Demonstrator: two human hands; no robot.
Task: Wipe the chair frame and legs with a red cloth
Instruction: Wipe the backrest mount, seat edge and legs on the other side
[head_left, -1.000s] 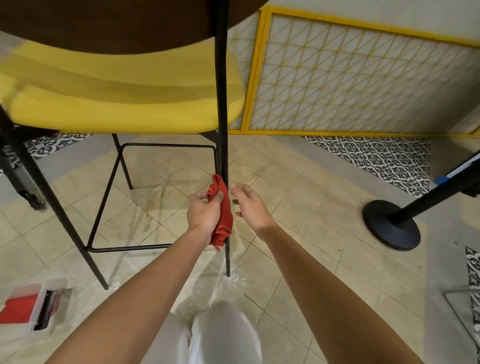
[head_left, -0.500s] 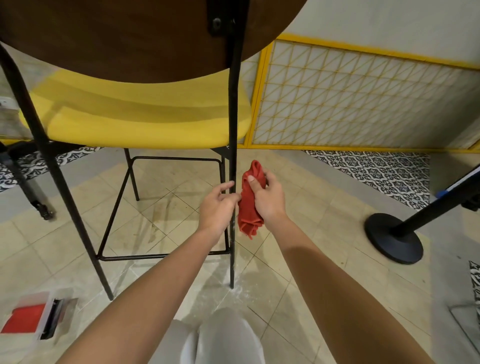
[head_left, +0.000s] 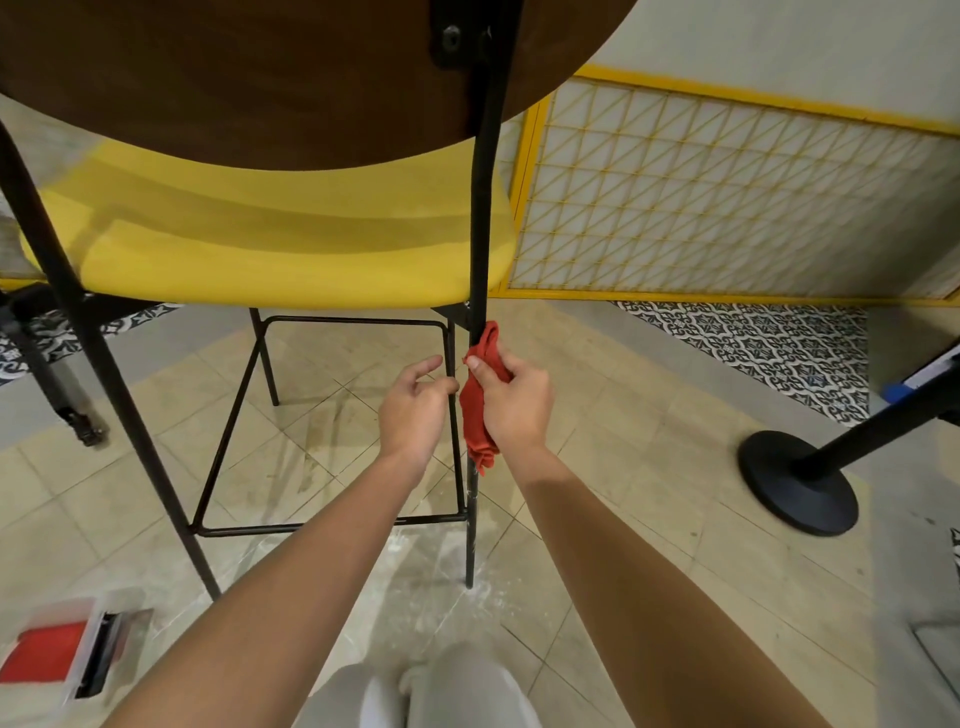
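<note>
The tiled floor (head_left: 649, 493) fills the lower view, with a strip of patterned tiles (head_left: 753, 348) at 3 o'clock. The chair fills the view from 9 to 12 o'clock: a brown backrest (head_left: 234, 78) on top, a yellow seat (head_left: 291, 249) under it, and thin black metal below. A black footrest (head_left: 332, 525) loops low between the legs, at about 8 o'clock from the hands. A yellow lattice panel (head_left: 727, 197) stands against the wall at 2 o'clock. A black stanchion base (head_left: 797, 483) sits on the floor at 4 o'clock, well apart from the chair. A clear box (head_left: 57, 654) with something red inside lies on the floor at 8 o'clock. 2 pale knees (head_left: 415, 696) show at 6 o'clock.

The near right leg (head_left: 480, 218) runs from the backrest straight down to the floor, close to the centre. The cloth (head_left: 475, 410), red and bunched, is pressed against this leg just below seat height, its tail hanging at 6 o'clock from the fist. The right hand (head_left: 514, 405) grasps the cloth, thumb on the front and fingers curled behind. The left hand (head_left: 415, 405) is at 9 o'clock from the cloth, just beside the leg, loosely curled and holding nothing; whether its fingertips touch the metal I cannot tell.
</note>
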